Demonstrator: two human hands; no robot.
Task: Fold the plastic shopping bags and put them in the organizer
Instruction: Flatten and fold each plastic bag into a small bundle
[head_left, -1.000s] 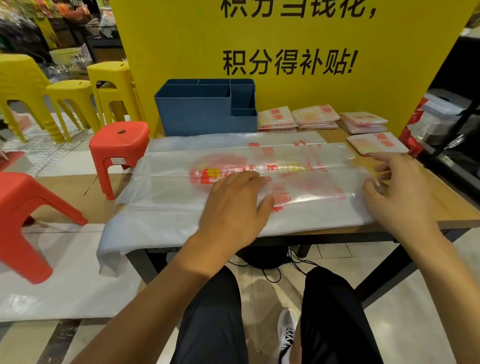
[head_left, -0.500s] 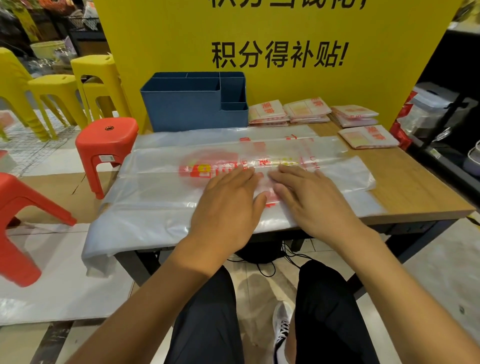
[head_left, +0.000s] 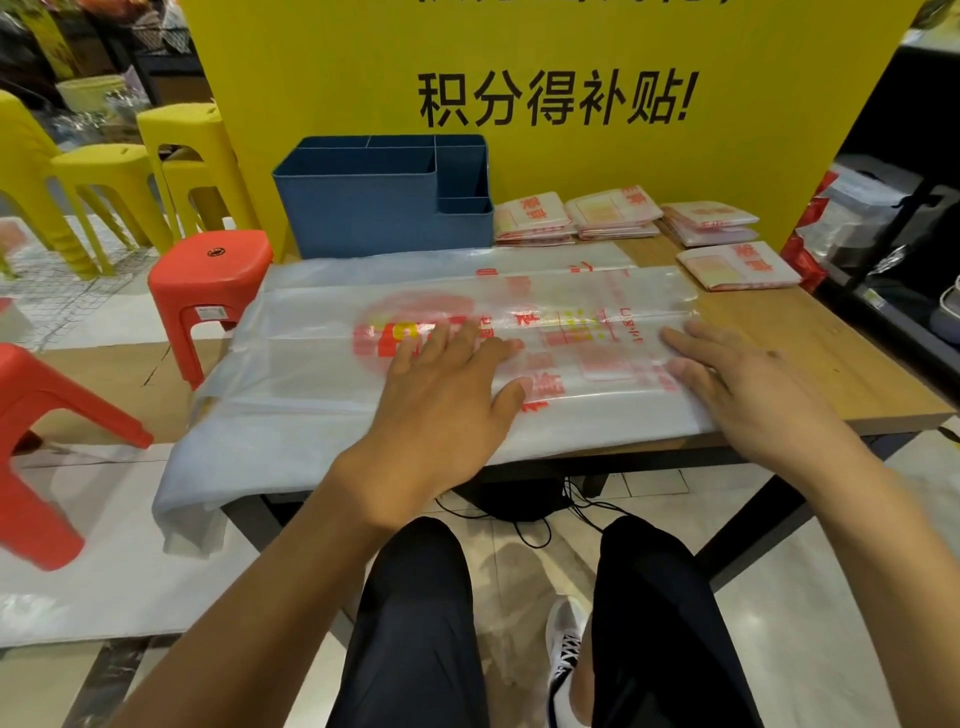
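Meanwhile, at a wooden bench (head_left: 810, 358) in front of a yellow sign (head_left: 519, 67), a person pressed a long clear plastic bag (head_left: 311, 374) printed in red flat against the stack of unfolded bags beneath it, whose left end drooped over the bench edge. The left hand (head_left: 441, 395) lay spread, palm down, near the middle of the bag, its fingers resting on the red print; the right hand (head_left: 737, 384) lay flat and open near the bag's right end, fingers straight and pointing left along the plastic. Neither hand pinched anything. Several folded bags (head_left: 613, 213) sat in small piles at the back right, just beside a blue organizer (head_left: 363, 208), with one more folded bag (head_left: 737, 267) lying apart toward the right edge. No bags could be seen inside the organizer from this angle. The step in hand appeared to be smoothing the lengthwise fold, and it would likely go best with one palm anchoring the centre while the other swept outward to push air out and keep the slippery edges lined up before the next fold.
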